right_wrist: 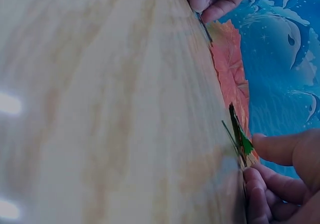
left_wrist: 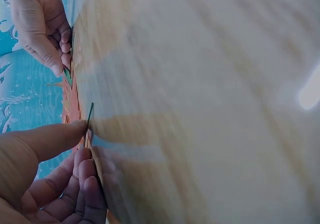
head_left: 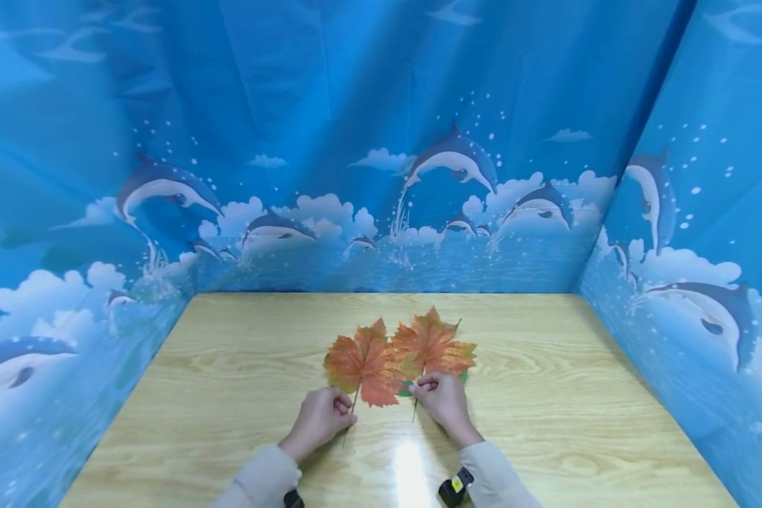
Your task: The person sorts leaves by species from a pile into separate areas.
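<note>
Fingers (head_left: 341,404) of the left hand (head_left: 317,418) are pinching the left maple leaf (head_left: 365,358) by its stem (head_left: 355,403); the right hand (head_left: 443,401) is pinching a green leaf edge (right_wrist: 246,143) at the right maple leaf (head_left: 433,340). Both maple leaves are meeting on the worktop (head_left: 228,395); uneven pulling is risking snagged lobes.

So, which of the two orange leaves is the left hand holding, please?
The left leaf: the left hand pinches its stem, while the right hand holds the right leaf.
</note>
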Available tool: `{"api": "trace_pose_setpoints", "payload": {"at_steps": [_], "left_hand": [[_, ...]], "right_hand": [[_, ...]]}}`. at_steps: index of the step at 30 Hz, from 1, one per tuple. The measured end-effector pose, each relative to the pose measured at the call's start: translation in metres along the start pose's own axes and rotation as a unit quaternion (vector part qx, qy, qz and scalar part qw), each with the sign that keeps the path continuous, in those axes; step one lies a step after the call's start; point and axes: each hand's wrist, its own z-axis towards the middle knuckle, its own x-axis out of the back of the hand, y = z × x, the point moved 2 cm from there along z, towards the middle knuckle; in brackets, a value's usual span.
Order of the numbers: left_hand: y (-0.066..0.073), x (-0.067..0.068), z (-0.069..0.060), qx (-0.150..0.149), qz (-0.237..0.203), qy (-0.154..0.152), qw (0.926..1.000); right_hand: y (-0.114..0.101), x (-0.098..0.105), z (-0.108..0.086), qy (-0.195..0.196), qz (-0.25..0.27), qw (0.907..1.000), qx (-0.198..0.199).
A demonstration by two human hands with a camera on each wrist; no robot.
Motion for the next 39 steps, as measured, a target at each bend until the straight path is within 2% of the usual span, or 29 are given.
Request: {"api": "trace_pose_setpoints", "payload": {"at_steps": [6, 12, 19, 25, 29, 34, 39], "left_hand": [[0.0, 0.0, 0.003, 0.013, 0.007, -0.003, 0.9999], [0.001, -0.001, 0.003, 0.007, 0.001, -0.002, 1.0], [0.001, 0.0, 0.0, -0.001, -0.007, -0.003, 1.0], [0.0, 0.0, 0.0, -0.002, -0.014, -0.007, 0.9999], [-0.001, 0.001, 0.001, 0.002, -0.011, -0.009, 0.9999], [0.0, 0.003, 0.001, -0.01, 0.005, -0.008, 0.9999], [0.001, 0.005, -0.001, -0.019, 0.035, -0.01, 0.9991]], "right_hand": [[-0.001, 0.0, 0.0, 0.017, -0.003, 0.9998, -0.009], [-0.005, 0.0, -0.001, 0.011, -0.039, 0.9991, -0.011], [-0.004, 0.0, -0.005, -0.018, -0.043, 0.9986, -0.025], [-0.006, 0.0, -0.009, -0.012, -0.071, 0.9973, 0.013], [-0.006, 0.002, -0.01, -0.002, -0.085, 0.9961, 0.02], [-0.007, 0.005, -0.008, 0.002, -0.101, 0.994, 0.041], [-0.007, 0.008, -0.008, 0.006, -0.109, 0.9933, 0.039]]}}
